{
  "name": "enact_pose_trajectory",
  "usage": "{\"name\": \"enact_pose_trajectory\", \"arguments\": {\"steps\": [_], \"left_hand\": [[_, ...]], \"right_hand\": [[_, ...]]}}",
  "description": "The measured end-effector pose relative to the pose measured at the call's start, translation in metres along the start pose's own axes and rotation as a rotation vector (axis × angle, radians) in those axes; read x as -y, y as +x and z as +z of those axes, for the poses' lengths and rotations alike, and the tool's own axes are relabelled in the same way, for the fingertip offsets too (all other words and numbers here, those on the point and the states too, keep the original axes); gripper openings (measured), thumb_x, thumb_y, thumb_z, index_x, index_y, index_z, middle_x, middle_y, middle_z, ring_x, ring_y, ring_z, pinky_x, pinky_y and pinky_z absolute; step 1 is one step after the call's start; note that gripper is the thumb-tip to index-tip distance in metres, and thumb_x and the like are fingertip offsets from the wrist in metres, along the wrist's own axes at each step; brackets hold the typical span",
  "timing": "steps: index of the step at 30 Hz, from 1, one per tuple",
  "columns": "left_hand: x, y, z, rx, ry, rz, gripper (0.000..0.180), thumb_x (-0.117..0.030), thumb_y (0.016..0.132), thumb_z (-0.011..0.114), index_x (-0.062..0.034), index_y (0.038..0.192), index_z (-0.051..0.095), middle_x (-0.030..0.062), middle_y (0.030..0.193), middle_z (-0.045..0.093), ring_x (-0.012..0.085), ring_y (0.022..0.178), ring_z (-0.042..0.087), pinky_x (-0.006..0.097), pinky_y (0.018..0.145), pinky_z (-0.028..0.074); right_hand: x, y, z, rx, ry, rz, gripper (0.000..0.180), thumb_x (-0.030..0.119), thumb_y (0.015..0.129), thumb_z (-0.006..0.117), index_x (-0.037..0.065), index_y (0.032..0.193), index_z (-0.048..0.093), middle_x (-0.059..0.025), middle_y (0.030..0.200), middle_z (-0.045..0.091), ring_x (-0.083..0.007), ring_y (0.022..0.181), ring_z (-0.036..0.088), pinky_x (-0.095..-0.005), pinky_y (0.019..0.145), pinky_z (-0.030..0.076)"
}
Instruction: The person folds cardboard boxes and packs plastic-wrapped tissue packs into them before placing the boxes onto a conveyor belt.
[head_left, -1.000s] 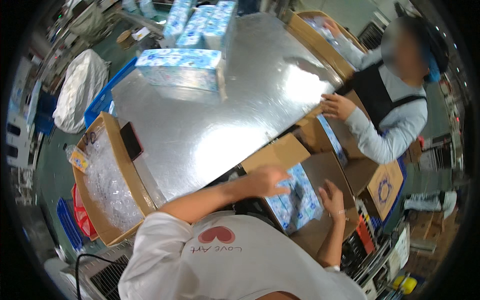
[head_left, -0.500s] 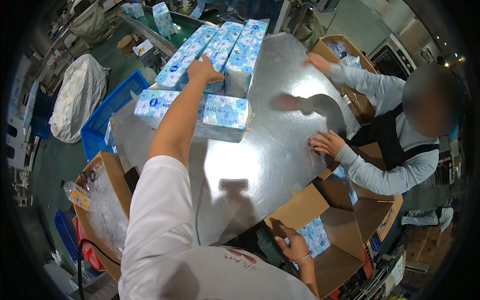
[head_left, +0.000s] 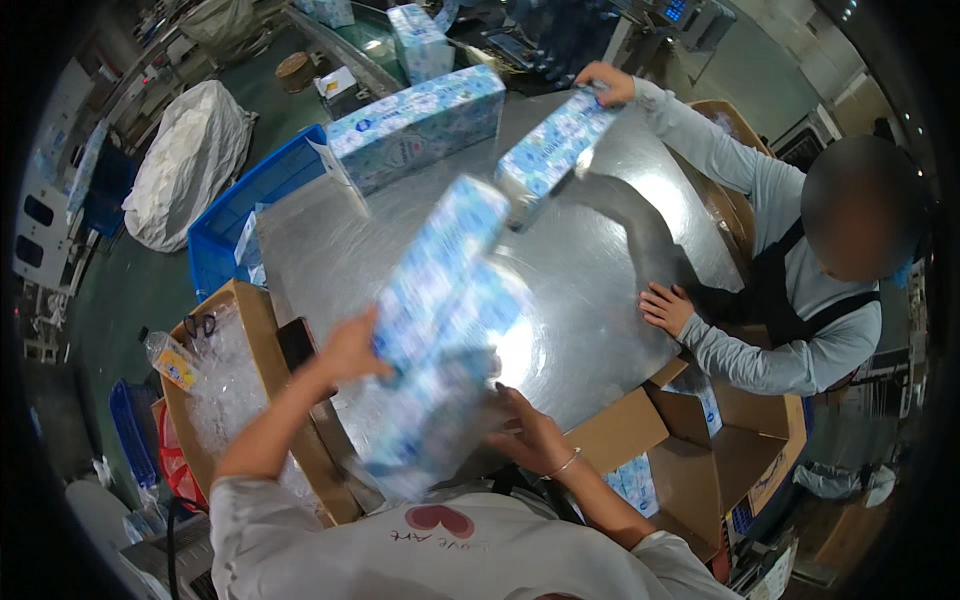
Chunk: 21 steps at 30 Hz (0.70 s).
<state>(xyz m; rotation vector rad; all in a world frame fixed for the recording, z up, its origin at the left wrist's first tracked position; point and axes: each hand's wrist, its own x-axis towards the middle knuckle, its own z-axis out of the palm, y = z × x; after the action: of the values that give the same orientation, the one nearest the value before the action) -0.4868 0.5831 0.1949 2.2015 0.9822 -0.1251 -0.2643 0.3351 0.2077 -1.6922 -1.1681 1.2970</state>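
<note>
Two long blue floral tissue packs (head_left: 440, 275), smeared by motion, are in front of my body over the near side of the metal table. My left hand (head_left: 350, 350) grips them on their left side. On their lower right side is my right hand (head_left: 530, 430), its fingers bent against the packs and partly blurred. Beyond them a further tissue pack (head_left: 415, 130) lies along the table's far edge. A co-worker's hand (head_left: 612, 84) holds the far end of another tissue pack (head_left: 555, 145) on the table.
An open cardboard carton (head_left: 690, 470) with tissue packs inside stands right of me. On the left are a carton of clear plastic film (head_left: 225, 390) and a blue crate (head_left: 215, 225). The co-worker's other hand (head_left: 668, 308) rests on the metal table (head_left: 590, 290).
My left hand has come back from the far packs, and two packs are now close to me. My right hand has left the open carton for them. The co-worker has taken hold of a pack.
</note>
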Motion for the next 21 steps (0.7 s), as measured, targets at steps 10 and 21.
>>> {"name": "enact_pose_trajectory", "arguments": {"steps": [10, 21], "left_hand": [[-0.069, 0.145, -0.062, -0.527, 0.416, 0.338, 0.076, -0.043, 0.066, 0.068, -0.0037, 0.124, 0.041, 0.0203, 0.116, 0.046, 0.0336, 0.109, 0.043, 0.044, 0.092, 0.035], [-0.014, 0.256, -0.128, -0.436, 0.538, 0.251, 0.064, -0.031, 0.042, 0.075, -0.0035, 0.093, 0.046, 0.0175, 0.093, 0.055, 0.0351, 0.090, 0.053, 0.046, 0.077, 0.043]], "right_hand": [[-0.053, -0.022, 0.000, -0.602, -0.111, 0.076, 0.041, 0.027, 0.075, 0.063, -0.010, 0.082, 0.047, -0.0120, 0.050, 0.048, -0.0186, 0.044, 0.050, -0.0324, 0.043, 0.039], [-0.048, -0.016, 0.015, -0.669, -0.034, 0.092, 0.040, 0.029, 0.079, 0.059, -0.007, 0.094, 0.050, -0.0076, 0.057, 0.048, -0.0132, 0.050, 0.044, -0.0294, 0.046, 0.037]]}}
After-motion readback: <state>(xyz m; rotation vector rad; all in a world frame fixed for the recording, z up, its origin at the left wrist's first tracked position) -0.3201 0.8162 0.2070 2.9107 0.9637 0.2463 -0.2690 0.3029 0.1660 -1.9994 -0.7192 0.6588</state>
